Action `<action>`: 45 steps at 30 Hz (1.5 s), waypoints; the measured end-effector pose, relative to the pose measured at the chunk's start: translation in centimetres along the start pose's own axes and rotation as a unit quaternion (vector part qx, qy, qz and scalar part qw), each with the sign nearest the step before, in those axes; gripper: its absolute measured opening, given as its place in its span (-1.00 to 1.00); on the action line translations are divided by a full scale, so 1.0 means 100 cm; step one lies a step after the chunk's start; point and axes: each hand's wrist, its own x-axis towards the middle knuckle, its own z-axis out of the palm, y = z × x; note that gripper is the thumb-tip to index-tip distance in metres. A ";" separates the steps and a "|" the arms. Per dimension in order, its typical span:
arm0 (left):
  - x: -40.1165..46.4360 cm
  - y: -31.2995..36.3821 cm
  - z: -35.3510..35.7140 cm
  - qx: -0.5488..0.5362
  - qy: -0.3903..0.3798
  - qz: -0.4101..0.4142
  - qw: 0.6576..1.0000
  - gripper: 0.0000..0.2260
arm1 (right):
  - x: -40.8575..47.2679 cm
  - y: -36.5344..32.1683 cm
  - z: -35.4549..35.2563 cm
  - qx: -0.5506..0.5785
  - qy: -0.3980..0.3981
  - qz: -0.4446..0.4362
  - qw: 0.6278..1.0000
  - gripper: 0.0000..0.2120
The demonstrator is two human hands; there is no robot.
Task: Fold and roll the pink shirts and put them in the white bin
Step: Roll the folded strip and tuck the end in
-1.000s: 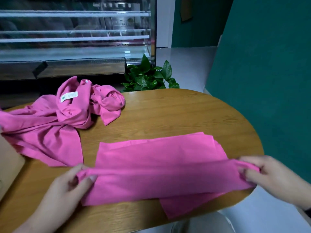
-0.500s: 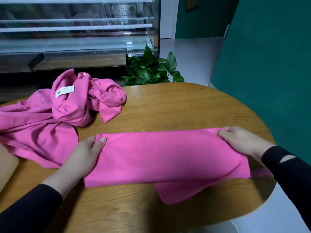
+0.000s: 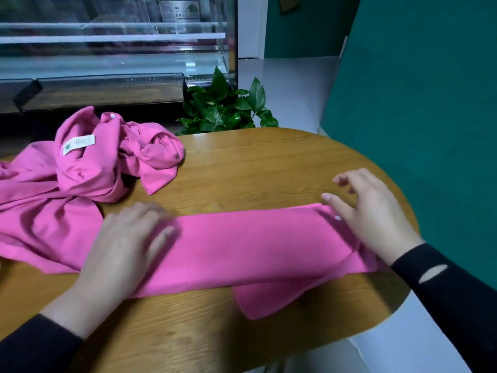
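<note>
A pink shirt lies folded into a long flat strip across the near part of the wooden table, with one flap poking out from under its front edge. My left hand presses flat on the strip's left end, fingers straight and blurred. My right hand rests on the right end with its fingers spread and slightly lifted. A heap of crumpled pink shirts with a white label sits at the back left. No white bin is in view.
A green potted plant stands just behind the table's far edge. A glass display case fills the background on the left. A teal wall runs close along the table's right side, and the table's rounded edge drops to a pale floor.
Both hands let go of the folded edge they carried over the shirt. The left hand slid onto the strip's left end and lies flat; the right hand's fingers lifted and spread.
</note>
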 end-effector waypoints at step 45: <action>0.104 0.013 -0.093 0.077 0.124 0.030 0.989 -0.80 | 0.070 -0.039 -0.063 -0.103 0.119 -0.123 0.980 -0.76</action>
